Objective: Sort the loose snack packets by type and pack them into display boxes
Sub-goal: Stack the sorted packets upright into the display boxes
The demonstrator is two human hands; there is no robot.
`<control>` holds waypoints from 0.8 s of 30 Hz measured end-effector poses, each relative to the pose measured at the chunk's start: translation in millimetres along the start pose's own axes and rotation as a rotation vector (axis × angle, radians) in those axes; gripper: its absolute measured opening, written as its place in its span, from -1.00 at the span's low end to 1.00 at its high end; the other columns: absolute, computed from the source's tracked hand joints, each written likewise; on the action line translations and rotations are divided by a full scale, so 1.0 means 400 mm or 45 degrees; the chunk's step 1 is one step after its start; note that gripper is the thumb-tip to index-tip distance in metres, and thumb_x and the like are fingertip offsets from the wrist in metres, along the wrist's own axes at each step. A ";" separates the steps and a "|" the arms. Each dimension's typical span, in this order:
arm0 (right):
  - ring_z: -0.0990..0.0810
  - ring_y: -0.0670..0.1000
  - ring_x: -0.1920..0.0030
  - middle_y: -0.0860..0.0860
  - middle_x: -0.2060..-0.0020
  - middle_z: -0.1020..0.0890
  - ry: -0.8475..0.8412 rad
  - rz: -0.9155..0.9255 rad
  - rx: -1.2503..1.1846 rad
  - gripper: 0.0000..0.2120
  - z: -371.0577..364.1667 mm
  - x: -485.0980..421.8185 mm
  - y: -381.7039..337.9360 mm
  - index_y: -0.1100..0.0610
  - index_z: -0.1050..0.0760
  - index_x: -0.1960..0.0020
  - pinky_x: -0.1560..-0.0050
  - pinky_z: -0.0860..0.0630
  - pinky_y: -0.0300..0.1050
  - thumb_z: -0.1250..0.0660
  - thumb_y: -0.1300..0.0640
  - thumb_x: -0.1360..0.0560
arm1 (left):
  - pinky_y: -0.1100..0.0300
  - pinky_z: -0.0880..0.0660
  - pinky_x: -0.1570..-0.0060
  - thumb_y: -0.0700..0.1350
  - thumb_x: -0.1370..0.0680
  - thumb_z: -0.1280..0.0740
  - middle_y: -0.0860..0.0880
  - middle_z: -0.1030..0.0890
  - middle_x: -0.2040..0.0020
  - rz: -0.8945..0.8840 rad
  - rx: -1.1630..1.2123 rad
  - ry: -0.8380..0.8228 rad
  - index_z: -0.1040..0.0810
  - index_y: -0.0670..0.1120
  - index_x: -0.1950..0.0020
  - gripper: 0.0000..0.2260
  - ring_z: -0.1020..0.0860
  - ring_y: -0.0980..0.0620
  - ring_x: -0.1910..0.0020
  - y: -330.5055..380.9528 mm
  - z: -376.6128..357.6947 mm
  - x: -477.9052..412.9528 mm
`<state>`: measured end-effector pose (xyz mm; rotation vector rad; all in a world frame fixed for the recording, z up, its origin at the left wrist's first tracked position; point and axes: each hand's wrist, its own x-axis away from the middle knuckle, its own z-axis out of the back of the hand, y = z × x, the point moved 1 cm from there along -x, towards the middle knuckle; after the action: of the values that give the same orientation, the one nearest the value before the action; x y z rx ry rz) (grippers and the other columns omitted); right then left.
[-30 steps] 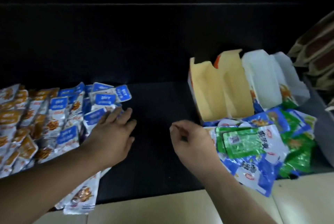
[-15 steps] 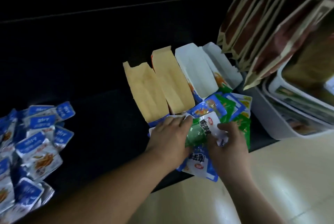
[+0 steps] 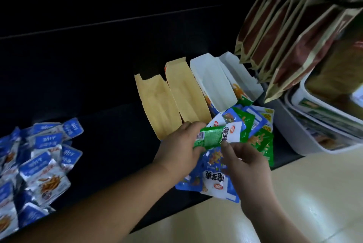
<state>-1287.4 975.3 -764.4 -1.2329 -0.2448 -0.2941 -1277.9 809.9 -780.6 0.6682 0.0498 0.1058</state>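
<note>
We looked down on a matte black surface (image 3: 110, 134) in a dim room, its near edge running diagonally against a glossy cream surface (image 3: 294, 193). At far left lay a spread of crinkly, foil-shiny blue packets (image 3: 39, 164), overlapping flat. Right of them the black top stayed bare as far as the boxes. There two tan display boxes (image 3: 170, 101) of plain card leaned open side by side, with two white display boxes (image 3: 212, 83) just beside them. In front, the left hand (image 3: 176, 148) had its fingers curled round the left end of a green packet (image 3: 214, 136), held above a heap (image 3: 259, 125) of blue and green packets. The right hand (image 3: 245, 162) pressed its thumb on that packet's lower edge, its fingers tucked beneath. Farther right a white tub (image 3: 306, 138) touched the heap's side, and stiff brown pouches (image 3: 284, 36) hung crowded above.
</note>
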 end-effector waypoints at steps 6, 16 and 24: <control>-0.76 0.10 0.07 0.09 0.11 -0.75 -0.277 -0.273 -0.464 -0.54 -0.054 0.078 -0.105 0.12 -0.59 -0.08 -0.01 -0.69 0.08 -0.54 -0.21 -0.41 | 0.37 -0.50 0.02 -0.21 -0.53 -0.46 0.24 -0.60 -0.03 -0.029 0.348 0.121 -0.53 0.13 -0.20 -0.66 -0.58 0.29 -0.01 0.050 0.121 0.120; -0.72 0.29 -0.05 0.21 -0.02 -0.74 -0.498 -0.366 -0.720 -0.84 -0.155 0.170 -0.116 0.16 -0.68 -0.13 -0.10 -0.65 0.27 -0.38 0.23 -0.58 | 0.39 -0.48 -0.16 0.08 -0.47 -0.53 0.31 -0.58 -0.30 0.252 0.532 0.253 -0.62 0.20 -0.25 -0.64 -0.55 0.27 -0.28 -0.040 0.237 0.297; -0.73 0.24 -0.05 0.16 -0.02 -0.75 -0.493 -0.424 -0.601 -0.83 -0.230 0.174 -0.090 0.14 -0.69 -0.14 -0.18 -0.61 0.28 -0.39 0.17 -0.59 | 0.14 -0.63 0.03 -0.17 -0.55 -0.50 0.10 -0.76 0.07 0.775 1.111 0.268 -0.63 0.02 -0.12 -0.81 -0.73 0.12 0.07 -0.118 0.233 0.285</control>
<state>-1232.4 871.0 -737.6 -1.7156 -0.7520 -0.4138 -1153.2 728.7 -738.2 1.5293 0.0955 0.7716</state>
